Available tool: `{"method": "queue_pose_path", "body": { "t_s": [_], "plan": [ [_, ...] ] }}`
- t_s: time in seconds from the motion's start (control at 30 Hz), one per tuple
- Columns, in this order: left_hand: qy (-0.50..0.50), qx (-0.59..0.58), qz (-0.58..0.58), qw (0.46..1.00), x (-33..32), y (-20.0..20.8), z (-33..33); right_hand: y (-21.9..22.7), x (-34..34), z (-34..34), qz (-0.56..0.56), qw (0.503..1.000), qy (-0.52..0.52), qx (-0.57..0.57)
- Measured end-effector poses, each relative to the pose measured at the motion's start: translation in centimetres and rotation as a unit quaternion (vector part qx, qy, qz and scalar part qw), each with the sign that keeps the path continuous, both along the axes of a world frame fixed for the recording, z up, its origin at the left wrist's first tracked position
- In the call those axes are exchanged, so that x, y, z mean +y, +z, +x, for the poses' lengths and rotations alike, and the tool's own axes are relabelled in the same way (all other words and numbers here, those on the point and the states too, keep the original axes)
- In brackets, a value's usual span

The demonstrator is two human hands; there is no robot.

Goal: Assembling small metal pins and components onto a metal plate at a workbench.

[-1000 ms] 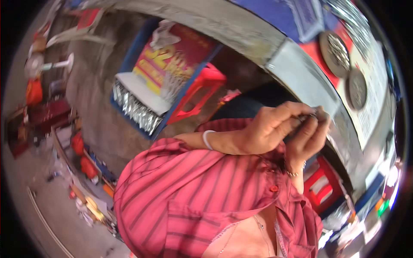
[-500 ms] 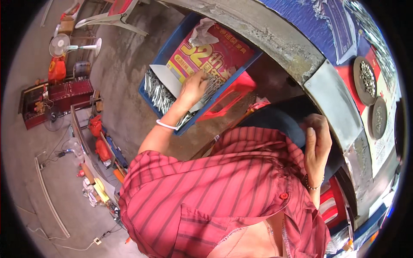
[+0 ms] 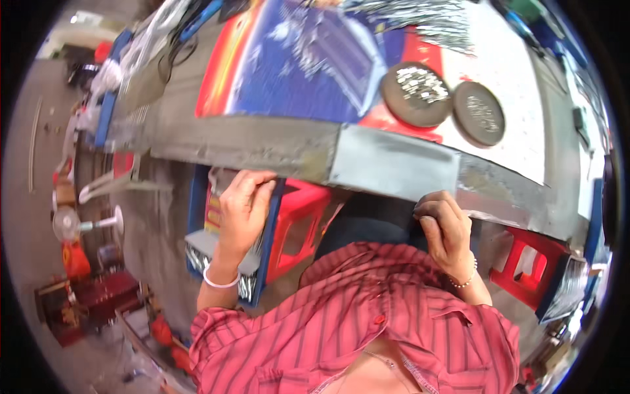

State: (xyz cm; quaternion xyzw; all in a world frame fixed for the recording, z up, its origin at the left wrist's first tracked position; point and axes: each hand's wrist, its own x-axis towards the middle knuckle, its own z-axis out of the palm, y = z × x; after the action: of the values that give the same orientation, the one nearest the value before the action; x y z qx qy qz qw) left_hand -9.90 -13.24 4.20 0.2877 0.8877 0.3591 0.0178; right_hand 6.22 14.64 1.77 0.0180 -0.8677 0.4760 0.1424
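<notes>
My left hand (image 3: 245,207), a white bangle on its wrist, is just below the near table edge, above the blue bin (image 3: 270,241). Its fingers are pinched together; whatever is in them is hidden or too small to name. Thin silver metal pieces (image 3: 248,287) lie in that bin beside a grey divider (image 3: 202,243). At the table edge over my lap, my right hand (image 3: 446,230) has its fingers curled closed, and I cannot see what they hold. Beyond it on the table are a round dark dish (image 3: 401,110) of small shiny metal parts and a second dish (image 3: 496,129) of duller small parts.
A metal plate (image 3: 394,161) covers part of the table's front edge. Many thin silver pieces (image 3: 426,21) lie at the back. Red stools (image 3: 296,220) stand under the table, and another blue bin (image 3: 566,289) of silver pieces sits at the right. A white fan (image 3: 67,224) stands at far left.
My left hand has come up out of the blue bin, away from the silver pieces, to the table edge. The view has swung right toward the table. My right hand stays near my lap, fingers more curled.
</notes>
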Motion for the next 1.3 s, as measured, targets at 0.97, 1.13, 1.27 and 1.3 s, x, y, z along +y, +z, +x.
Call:
{"method": "queue_pose_path", "body": {
  "t_s": [0.97, 1.13, 1.27, 1.3],
  "plan": [
    [-0.369, 0.283, -0.064, 0.883, 37.0, -5.3, -14.5, -5.0, 6.2, 4.0, 0.062, 0.941, -0.264, 0.201],
    [-0.313, 0.114, 0.017, 0.943, 33.1, -2.0, -12.8, -5.3, 5.6, 4.1, 0.073, 0.94, -0.276, 0.188],
    [-0.302, -0.047, 0.131, 0.943, 27.4, 1.0, -9.0, -5.0, 5.6, 4.1, 0.087, 0.941, -0.279, 0.17],
    [-0.29, -0.107, 0.171, 0.935, 25.9, 1.3, -7.5, -4.6, 5.6, 4.2, 0.07, 0.947, -0.277, 0.147]
  ]
}}
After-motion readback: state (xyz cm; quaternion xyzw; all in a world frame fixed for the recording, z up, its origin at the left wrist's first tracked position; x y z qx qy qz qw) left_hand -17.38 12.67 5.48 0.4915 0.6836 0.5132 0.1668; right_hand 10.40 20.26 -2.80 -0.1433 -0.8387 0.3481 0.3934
